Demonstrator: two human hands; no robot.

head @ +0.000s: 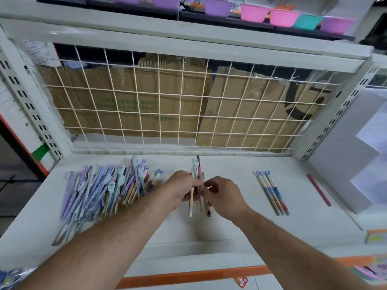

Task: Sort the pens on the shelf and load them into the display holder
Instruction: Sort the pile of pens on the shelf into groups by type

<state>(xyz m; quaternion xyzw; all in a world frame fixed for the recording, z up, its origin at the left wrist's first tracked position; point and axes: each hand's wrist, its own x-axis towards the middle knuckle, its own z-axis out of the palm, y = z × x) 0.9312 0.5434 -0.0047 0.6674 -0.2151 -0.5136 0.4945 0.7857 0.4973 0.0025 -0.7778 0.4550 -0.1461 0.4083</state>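
Ctr frame: your left grip [184, 190] is clamped on the pen bundle [195, 168]; right grip [222, 196] pinches into it. Pens prob. light, stiff, slick, so hold mid-barrel, not caps.

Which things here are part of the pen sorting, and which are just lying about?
Job:
pen pile
held bunch, gripped by the left hand, the right hand pinching at it
row of four pens
single pink pen
white tiered holder

Lying about:
coloured bowls on the upper shelf
cardboard behind the wire grid
small box
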